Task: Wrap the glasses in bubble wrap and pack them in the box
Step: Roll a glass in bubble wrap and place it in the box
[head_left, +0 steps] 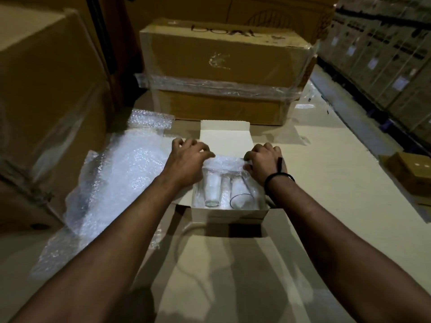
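1. On the pale surface [326, 171], in the open box [228, 216]: at least two glasses [212, 190] lie side by side. Their near ends are close to the near wall, and wrap [227, 163] is bunched over their far ends.
2. Left hand [189, 157] grips the wrap's left end, fingers curled over it. Right hand [263, 159] pinches the right end, fingers curled likewise.
3. Step, as I judge it: packing. The wrap is being tucked or drawn over glasses already in the box. Their near ends look bare or thinly covered; cannot tell which.
4. Next move likely calls for an even two-handed pull toward the near wall. Then the wrap needs pressing down between glass and cardboard, without knocking the glasses together.
5. Edges: side walls sit close by both wrists. The lid flap [225, 136] stands just behind the fingers and blocks any reach backward. The near flap [233, 276] lies out toward the person.
6. Room: a loose sheet [121, 169] lies against the box's left side. A carton [224, 66] sits near behind. To the right is open surface, with a small box [410, 171] well apart.
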The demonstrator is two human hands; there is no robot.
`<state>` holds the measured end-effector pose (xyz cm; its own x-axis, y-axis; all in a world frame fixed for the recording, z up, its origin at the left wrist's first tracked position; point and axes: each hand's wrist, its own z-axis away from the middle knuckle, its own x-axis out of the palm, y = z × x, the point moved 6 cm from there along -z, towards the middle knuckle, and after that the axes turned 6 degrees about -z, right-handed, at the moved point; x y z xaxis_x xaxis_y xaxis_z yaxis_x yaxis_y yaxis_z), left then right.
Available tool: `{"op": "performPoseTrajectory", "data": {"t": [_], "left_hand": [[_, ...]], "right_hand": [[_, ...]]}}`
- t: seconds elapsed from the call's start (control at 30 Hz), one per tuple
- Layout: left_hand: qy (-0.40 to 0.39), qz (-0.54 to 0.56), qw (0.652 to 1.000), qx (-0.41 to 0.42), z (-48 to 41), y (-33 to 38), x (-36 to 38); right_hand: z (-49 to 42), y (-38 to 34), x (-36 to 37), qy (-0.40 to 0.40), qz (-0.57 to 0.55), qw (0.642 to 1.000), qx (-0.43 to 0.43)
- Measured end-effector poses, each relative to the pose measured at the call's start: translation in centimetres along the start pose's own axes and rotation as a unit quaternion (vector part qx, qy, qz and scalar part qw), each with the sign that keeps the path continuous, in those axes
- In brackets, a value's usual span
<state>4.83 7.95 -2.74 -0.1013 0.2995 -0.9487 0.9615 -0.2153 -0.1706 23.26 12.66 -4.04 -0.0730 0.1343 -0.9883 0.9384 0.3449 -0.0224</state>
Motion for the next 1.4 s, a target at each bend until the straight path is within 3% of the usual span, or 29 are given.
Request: {"op": "performPoseTrajectory", "data": {"t": [0.13,0.23,0.37,0.4,0.53,0.6,0.73,0.87,1.07,1.13,1.2,1.27,1.4], "left_hand": [[-0.093,0.007,0.996,0.011,-0.6,0.8,1.2],[-0.107,0.056,0.993,-0.001,-0.9,0.8,1.2],[0.101,0.099,0.986,-0.085,0.3,-1.2,-1.6],[0.111,0.093,0.984,-0.102,0.7,-1.6,-1.7],[-0.085,0.039,0.994,-0.065,0.6,-0.8,0.8],[-0.133,0.020,0.990,-0.035,0.1,0.0,1.5],[-0.140,0.022,0.989,-0.037,-0.5,0.6,1.3],[-0.027,0.066,0.997,-0.042,-0.7,0.6,-0.3],[-0.178,0.048,0.983,-0.003,-1.2,2.7,1.9],[-0.154,0.081,0.985,-0.022,-1.4,1.9,1.6],[-0.078,0.106,0.990,-0.060,-1.4,0.4,0.5],[-0.052,0.082,0.992,-0.077,-0.9,-0.6,0.1],[-0.193,0.028,0.980,-0.040,-0.3,0.2,1.7]], "right_hand": [[-0.1,0.1,-0.5,-0.003,-0.023,1.000,0.001],[0.9,0.4,-1.7,0.004,-0.047,0.999,-0.020],[2.7,0.5,-1.1,-0.055,0.050,0.994,-0.074],[2.8,0.7,-0.8,-0.072,0.060,0.993,-0.072],[2.3,0.1,0.2,-0.157,0.085,0.982,-0.066],[2.1,0.0,0.2,-0.177,0.095,0.978,-0.063],[1.5,-0.4,-1.1,-0.124,0.049,0.989,-0.065],[1.0,-2.1,-0.3,-0.157,-0.039,0.983,-0.091],[0.1,-3.0,2.3,-0.246,-0.069,0.965,-0.066],[-0.4,-2.7,1.6,-0.235,-0.089,0.966,-0.055],[-0.8,-2.5,1.1,-0.228,-0.098,0.967,-0.054],[-0.8,-2.7,1.1,-0.246,-0.106,0.962,-0.055],[-0.5,-4.0,2.0,-0.294,-0.097,0.949,-0.062]]}}
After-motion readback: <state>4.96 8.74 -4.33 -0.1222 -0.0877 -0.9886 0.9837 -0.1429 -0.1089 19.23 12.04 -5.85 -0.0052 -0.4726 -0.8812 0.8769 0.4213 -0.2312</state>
